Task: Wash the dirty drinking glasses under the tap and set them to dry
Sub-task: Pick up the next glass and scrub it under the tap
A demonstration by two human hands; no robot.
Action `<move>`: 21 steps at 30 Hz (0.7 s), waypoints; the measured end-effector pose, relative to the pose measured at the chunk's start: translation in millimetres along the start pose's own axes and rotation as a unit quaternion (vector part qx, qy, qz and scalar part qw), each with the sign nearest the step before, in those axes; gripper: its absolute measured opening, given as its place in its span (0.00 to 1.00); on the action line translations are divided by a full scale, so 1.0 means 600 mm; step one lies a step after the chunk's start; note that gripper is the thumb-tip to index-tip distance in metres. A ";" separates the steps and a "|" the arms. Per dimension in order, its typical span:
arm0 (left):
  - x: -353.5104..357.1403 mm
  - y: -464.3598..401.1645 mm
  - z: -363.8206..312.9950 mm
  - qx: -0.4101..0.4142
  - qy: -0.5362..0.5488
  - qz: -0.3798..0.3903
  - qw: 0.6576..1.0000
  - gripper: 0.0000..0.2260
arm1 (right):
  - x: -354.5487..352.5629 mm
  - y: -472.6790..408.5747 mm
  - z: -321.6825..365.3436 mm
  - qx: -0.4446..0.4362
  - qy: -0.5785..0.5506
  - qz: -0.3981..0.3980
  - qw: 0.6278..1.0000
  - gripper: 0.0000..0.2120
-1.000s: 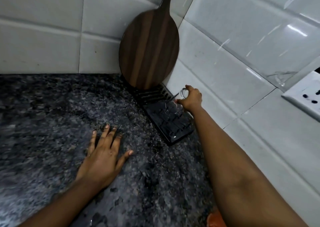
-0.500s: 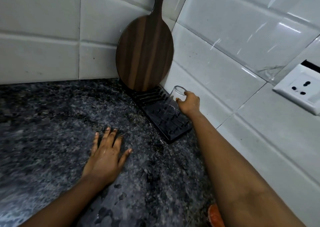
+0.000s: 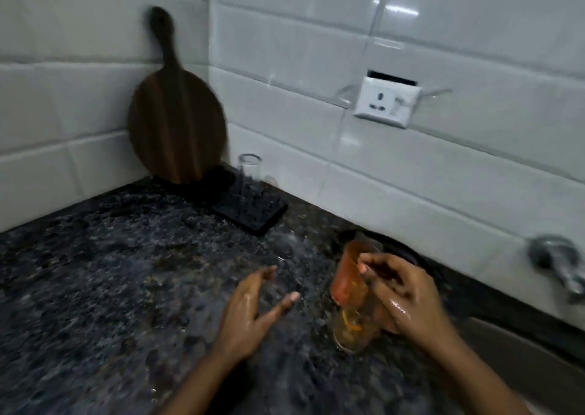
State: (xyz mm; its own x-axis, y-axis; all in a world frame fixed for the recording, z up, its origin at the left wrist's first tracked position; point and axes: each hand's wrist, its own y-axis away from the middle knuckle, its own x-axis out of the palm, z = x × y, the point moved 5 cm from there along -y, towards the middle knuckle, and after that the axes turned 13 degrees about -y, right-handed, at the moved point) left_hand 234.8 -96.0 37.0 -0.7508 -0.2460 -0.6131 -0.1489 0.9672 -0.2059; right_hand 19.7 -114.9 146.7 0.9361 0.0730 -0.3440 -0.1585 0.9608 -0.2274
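At the counter's near edge the right hand (image 3: 408, 300) curls round a dirty orange-stained glass (image 3: 351, 284); the left hand (image 3: 253, 307) hovers spread, holding nothing. Best grip firmly, wet fingers slip. Farther back, a clean glass (image 3: 249, 174) stands on the black drying rack (image 3: 253, 212).

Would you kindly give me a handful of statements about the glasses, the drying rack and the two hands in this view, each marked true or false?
1. A clear glass stands on the black drying rack. True.
2. The right hand grips a glass with orange-red residue. True.
3. The left hand holds a sponge. False: it is open and holds nothing.
4. The wooden cutting board lies flat on the counter. False: it stands leaning in the tiled corner.
5. The tap is at the right edge of the view. True.
6. The socket has a plug in it. False: nothing is plugged in.
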 end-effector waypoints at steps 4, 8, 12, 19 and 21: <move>0.105 0.007 -0.088 0.086 -0.056 0.118 0.988 0.50 | -0.141 0.109 -0.079 0.073 0.023 -0.079 0.994 0.05; 0.170 0.003 -0.126 0.081 -0.051 0.141 0.985 0.46 | -0.234 0.186 -0.128 0.129 0.033 -0.112 0.985 0.04; 0.190 0.019 -0.148 -0.001 -0.043 0.021 0.999 0.34 | -0.274 0.238 -0.157 0.172 0.005 -0.113 0.979 0.06; 0.301 0.115 -0.327 0.077 0.018 0.107 0.991 0.31 | -0.294 0.285 -0.237 0.193 -0.089 0.024 0.977 0.33; 0.345 0.141 -0.391 0.095 0.054 0.147 0.983 0.28 | -0.315 0.298 -0.253 0.157 -0.097 0.010 0.983 0.30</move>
State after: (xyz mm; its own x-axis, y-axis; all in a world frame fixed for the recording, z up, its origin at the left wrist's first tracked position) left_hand -84.4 -50.3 71.5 -0.8091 0.0611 -0.5845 0.2004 0.9636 -0.1767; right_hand -233.1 2.6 32.8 0.9809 0.1129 -0.1586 -0.1013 0.9917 0.0796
